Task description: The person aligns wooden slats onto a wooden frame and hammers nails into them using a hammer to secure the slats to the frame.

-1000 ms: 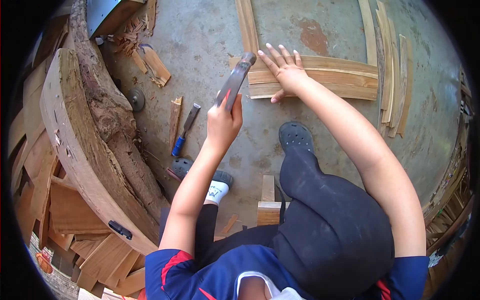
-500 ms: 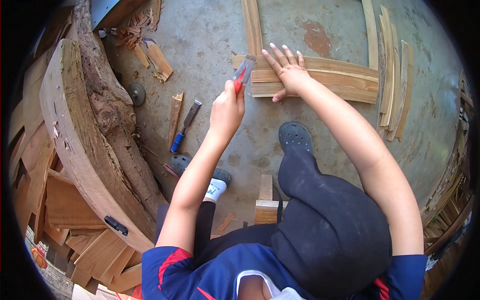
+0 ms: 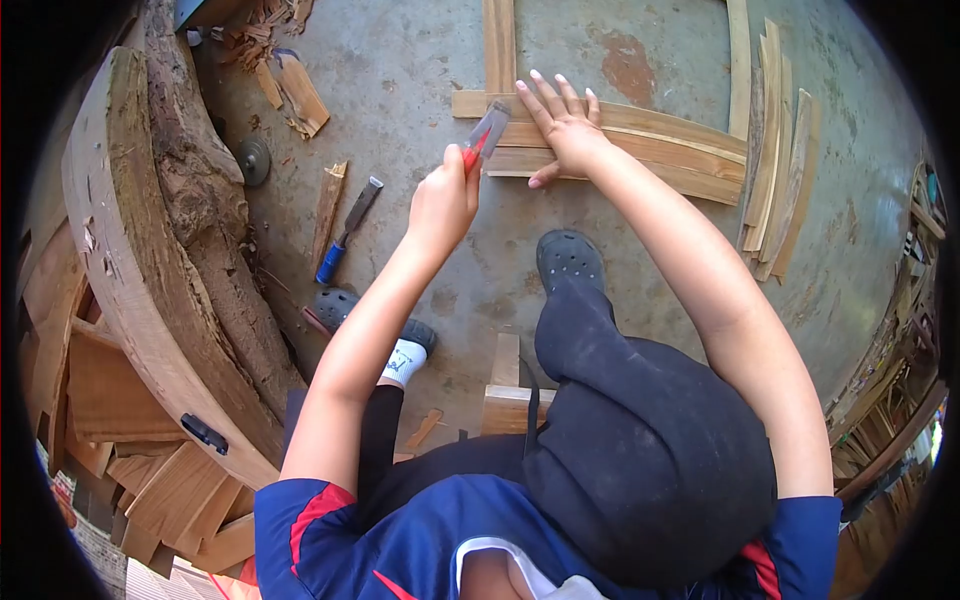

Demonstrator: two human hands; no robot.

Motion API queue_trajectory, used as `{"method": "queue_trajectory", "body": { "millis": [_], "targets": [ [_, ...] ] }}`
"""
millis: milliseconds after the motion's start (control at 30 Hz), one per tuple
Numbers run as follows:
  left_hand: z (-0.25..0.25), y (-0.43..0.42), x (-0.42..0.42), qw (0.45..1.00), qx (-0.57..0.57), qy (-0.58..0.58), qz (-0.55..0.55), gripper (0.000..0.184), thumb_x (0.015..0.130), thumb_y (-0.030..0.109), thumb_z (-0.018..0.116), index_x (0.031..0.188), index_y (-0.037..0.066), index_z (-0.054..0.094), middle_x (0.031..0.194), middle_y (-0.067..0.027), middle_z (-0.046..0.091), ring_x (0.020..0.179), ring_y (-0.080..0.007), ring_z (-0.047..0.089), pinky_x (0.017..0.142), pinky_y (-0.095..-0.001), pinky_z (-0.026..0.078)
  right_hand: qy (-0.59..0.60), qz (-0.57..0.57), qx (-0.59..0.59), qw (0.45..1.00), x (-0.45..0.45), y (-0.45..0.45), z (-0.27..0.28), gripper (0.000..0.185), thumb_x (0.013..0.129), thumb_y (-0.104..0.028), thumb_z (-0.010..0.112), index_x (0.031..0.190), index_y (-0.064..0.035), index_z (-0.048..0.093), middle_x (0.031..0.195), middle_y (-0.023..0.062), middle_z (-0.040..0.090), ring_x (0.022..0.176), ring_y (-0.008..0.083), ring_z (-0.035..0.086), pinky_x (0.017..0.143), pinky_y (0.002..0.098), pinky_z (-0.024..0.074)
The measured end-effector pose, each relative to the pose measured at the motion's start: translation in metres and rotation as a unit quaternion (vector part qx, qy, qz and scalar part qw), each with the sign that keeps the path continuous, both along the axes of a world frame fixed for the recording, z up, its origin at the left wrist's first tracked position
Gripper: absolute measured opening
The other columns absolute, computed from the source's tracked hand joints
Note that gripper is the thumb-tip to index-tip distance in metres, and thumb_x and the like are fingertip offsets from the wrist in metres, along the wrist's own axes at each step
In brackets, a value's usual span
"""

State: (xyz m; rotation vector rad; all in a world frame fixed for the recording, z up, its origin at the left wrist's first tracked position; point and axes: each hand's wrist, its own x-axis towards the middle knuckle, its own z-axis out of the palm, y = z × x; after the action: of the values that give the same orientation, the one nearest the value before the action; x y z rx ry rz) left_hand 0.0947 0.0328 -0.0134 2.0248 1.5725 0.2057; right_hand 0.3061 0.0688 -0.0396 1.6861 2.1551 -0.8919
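My left hand (image 3: pixel 442 200) is closed around the handle of a hammer (image 3: pixel 491 130) with red on its grip. The hammer's head is over the left end of several thin wooden slats (image 3: pixel 680 155) lying side by side on the floor. Whether it touches the wood cannot be made out. Palm down, my right hand (image 3: pixel 577 138) rests on these slats with its fingers spread and its thumb near the lower edge. A longer upright strip (image 3: pixel 499 50) meets the slats at their left end, and another (image 3: pixel 739 70) meets them at the right.
A blue-handled chisel (image 3: pixel 347 230) lies beside a wood splinter (image 3: pixel 327 212) on the left. Further left are a log (image 3: pixel 205 200), a thick curved plank (image 3: pixel 150 290) and piled offcuts (image 3: pixel 120 385). Loose strips (image 3: pixel 775 150) lie at right. A small wooden block (image 3: pixel 510 410) sits near my legs.
The hammer has tilted in my left hand, its head now at the slats' left end. My right hand stays on the slats. The whole view has shifted slightly.
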Motion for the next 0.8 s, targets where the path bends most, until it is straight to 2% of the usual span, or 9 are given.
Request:
{"method": "queue_trajectory", "body": {
  "millis": [100, 167, 267, 300, 333, 433, 533, 600, 800],
  "targets": [
    [0.007, 0.006, 0.002, 0.999, 0.008, -0.047, -0.020, 0.022, 0.091, 0.017, 0.055, 0.096, 0.000, 0.043, 0.068, -0.0241, 0.059, 0.062, -0.0436, 0.060, 0.052, -0.0498, 0.048, 0.000, 0.002, 0.000, 1.000, 0.000, 0.002, 0.000, 0.140, 0.045, -0.049, 0.087, 0.150, -0.0267, -0.002, 0.157, 0.0058, -0.001, 0.144, 0.0336, 0.001, 0.111, 0.0591, 0.0048],
    [0.023, 0.001, 0.005, 0.981, 0.113, -0.154, -0.025, 0.023, 0.093, 0.020, 0.054, 0.097, -0.001, 0.043, 0.067, -0.0255, 0.059, 0.063, -0.0444, 0.060, 0.052, -0.0511, 0.048, -0.003, -0.002, -0.004, 1.000, 0.001, 0.002, -0.002, 0.140, 0.045, -0.049, 0.087, 0.150, -0.0266, -0.002, 0.157, 0.0057, -0.001, 0.144, 0.0336, 0.001, 0.111, 0.0593, 0.0047],
    [0.004, -0.001, -0.003, 0.993, 0.044, -0.107, 0.002, 0.024, 0.092, 0.019, 0.054, 0.100, -0.002, 0.044, 0.069, -0.0263, 0.060, 0.064, -0.0444, 0.060, 0.052, -0.0508, 0.048, 0.005, 0.000, 0.002, 1.000, 0.002, -0.001, -0.003, 0.140, 0.045, -0.050, 0.087, 0.150, -0.0264, -0.002, 0.158, 0.0054, -0.001, 0.144, 0.0332, 0.000, 0.111, 0.0592, 0.0043],
    [0.001, 0.005, 0.001, 1.000, -0.016, -0.002, 0.018, 0.026, 0.091, 0.017, 0.055, 0.104, -0.003, 0.045, 0.070, -0.0266, 0.060, 0.065, -0.0444, 0.061, 0.052, -0.0499, 0.048, 0.004, -0.001, 0.000, 1.000, 0.001, -0.001, -0.002, 0.140, 0.045, -0.050, 0.087, 0.150, -0.0265, -0.002, 0.158, 0.0052, -0.001, 0.144, 0.0331, 0.000, 0.111, 0.0593, 0.0043],
    [0.002, 0.005, -0.001, 1.000, -0.015, -0.001, 0.020, 0.026, 0.091, 0.017, 0.055, 0.104, -0.003, 0.045, 0.070, -0.0266, 0.060, 0.065, -0.0444, 0.061, 0.052, -0.0499, 0.048, 0.003, 0.001, 0.000, 1.000, 0.000, 0.000, 0.000, 0.139, 0.045, -0.049, 0.087, 0.150, -0.0265, -0.002, 0.158, 0.0051, -0.001, 0.144, 0.0329, 0.001, 0.111, 0.0594, 0.0042],
    [0.013, 0.007, -0.003, 0.987, 0.106, -0.118, -0.010, 0.027, 0.091, 0.015, 0.055, 0.107, -0.004, 0.045, 0.072, -0.0267, 0.060, 0.064, -0.0438, 0.060, 0.053, -0.0486, 0.048, -0.002, 0.002, -0.012, 1.000, 0.000, 0.001, 0.001, 0.139, 0.046, -0.050, 0.087, 0.150, -0.0271, -0.002, 0.158, 0.0050, -0.001, 0.144, 0.0326, 0.001, 0.111, 0.0593, 0.0045],
    [0.015, 0.002, -0.002, 0.980, 0.103, -0.169, -0.012, 0.026, 0.091, 0.014, 0.055, 0.106, -0.003, 0.045, 0.073, -0.0270, 0.060, 0.064, -0.0436, 0.060, 0.053, -0.0486, 0.048, -0.002, 0.004, -0.001, 1.000, 0.000, 0.000, -0.001, 0.139, 0.046, -0.050, 0.087, 0.150, -0.0274, -0.003, 0.158, 0.0047, -0.001, 0.144, 0.0326, 0.001, 0.111, 0.0594, 0.0050],
    [-0.003, 0.008, 0.001, 0.999, 0.027, -0.028, 0.010, 0.020, 0.091, 0.015, 0.055, 0.101, 0.000, 0.046, 0.070, -0.0251, 0.059, 0.062, -0.0443, 0.059, 0.052, -0.0495, 0.047, -0.004, 0.004, -0.003, 1.000, -0.001, -0.001, 0.000, 0.139, 0.046, -0.050, 0.087, 0.150, -0.0273, -0.002, 0.158, 0.0047, -0.001, 0.144, 0.0327, 0.002, 0.111, 0.0593, 0.0052],
    [0.014, -0.002, -0.002, 0.984, 0.095, -0.150, -0.004, 0.022, 0.091, 0.018, 0.055, 0.098, 0.000, 0.043, 0.069, -0.0253, 0.060, 0.063, -0.0443, 0.060, 0.051, -0.0506, 0.047, -0.005, 0.005, -0.005, 1.000, 0.000, 0.000, -0.002, 0.139, 0.046, -0.050, 0.087, 0.150, -0.0267, -0.002, 0.158, 0.0049, -0.001, 0.144, 0.0329, 0.003, 0.111, 0.0592, 0.0056]
  ]
}}
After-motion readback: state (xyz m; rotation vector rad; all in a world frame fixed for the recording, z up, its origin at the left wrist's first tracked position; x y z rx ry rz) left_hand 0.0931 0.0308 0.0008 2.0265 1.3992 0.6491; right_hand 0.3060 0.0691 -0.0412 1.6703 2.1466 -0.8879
